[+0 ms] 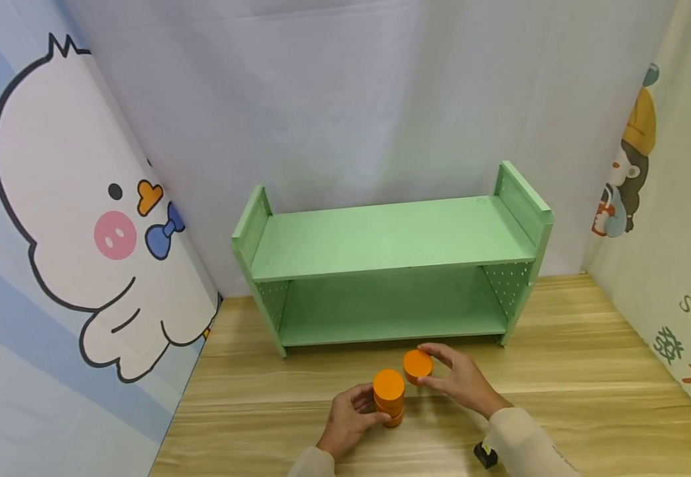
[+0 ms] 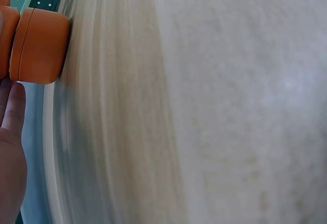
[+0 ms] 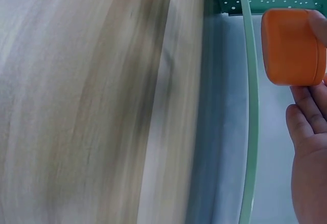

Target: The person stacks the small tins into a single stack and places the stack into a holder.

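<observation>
In the head view, orange round lidded jars [image 1: 389, 385] stand stacked on the wooden table, in front of the green shelf. My left hand [image 1: 348, 419] grips the stack from the left, thumb in front and fingers behind. The lowest jar [image 2: 43, 46] shows a lid seam in the left wrist view. To the right of the stack, my right hand [image 1: 461, 379] holds another orange jar [image 1: 418, 366] between thumb and fingers. That jar [image 3: 290, 47] is off the table, apart from the stack, in the right wrist view.
A light green two-tier shelf [image 1: 393, 238] with perforated sides stands against the back curtain. Near my right sleeve, a small black object [image 1: 485, 455] with a yellow mark lies on the table [image 1: 250, 424]. Printed cloth walls [image 1: 83, 199] enclose the sides.
</observation>
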Demonstrator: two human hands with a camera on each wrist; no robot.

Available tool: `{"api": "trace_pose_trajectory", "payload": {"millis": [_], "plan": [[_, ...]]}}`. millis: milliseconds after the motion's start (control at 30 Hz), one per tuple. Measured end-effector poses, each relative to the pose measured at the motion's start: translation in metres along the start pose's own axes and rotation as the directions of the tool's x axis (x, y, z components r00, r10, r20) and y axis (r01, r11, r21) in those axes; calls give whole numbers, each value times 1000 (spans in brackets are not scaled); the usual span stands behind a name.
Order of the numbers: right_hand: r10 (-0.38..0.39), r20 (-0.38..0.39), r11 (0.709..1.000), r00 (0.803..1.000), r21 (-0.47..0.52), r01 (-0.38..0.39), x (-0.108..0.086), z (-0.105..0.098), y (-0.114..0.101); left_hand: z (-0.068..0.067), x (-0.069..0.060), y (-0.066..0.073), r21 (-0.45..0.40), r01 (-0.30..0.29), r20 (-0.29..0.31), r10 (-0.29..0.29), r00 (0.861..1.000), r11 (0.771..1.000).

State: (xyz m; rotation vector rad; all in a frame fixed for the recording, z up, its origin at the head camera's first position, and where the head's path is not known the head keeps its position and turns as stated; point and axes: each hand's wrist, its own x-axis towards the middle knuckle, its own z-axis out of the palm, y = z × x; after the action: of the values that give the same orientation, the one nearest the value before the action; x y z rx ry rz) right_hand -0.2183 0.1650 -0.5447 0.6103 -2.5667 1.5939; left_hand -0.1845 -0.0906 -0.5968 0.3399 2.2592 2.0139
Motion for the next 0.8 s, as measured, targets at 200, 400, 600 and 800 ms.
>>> {"api": "trace_pose_trajectory", "payload": {"millis": [200, 400, 600, 800], "plan": [[-26, 1, 1000, 1000, 12, 26, 1, -1, -3, 0, 0, 1, -3, -7, 1, 7, 1000, 1000], [-37, 5, 999, 999, 15, 37, 2, -3, -5, 0, 0, -1, 6, -2, 3, 2, 1000, 1000], [-40, 13, 999, 999, 5, 40, 3, -5, -8, 0, 0, -1, 9, -9, 3, 9, 1000, 1000], [-54, 17, 999, 998, -2, 54, 5, -6, -10, 1, 1, -1, -5, 8, -3, -8, 1000, 1000]]}}
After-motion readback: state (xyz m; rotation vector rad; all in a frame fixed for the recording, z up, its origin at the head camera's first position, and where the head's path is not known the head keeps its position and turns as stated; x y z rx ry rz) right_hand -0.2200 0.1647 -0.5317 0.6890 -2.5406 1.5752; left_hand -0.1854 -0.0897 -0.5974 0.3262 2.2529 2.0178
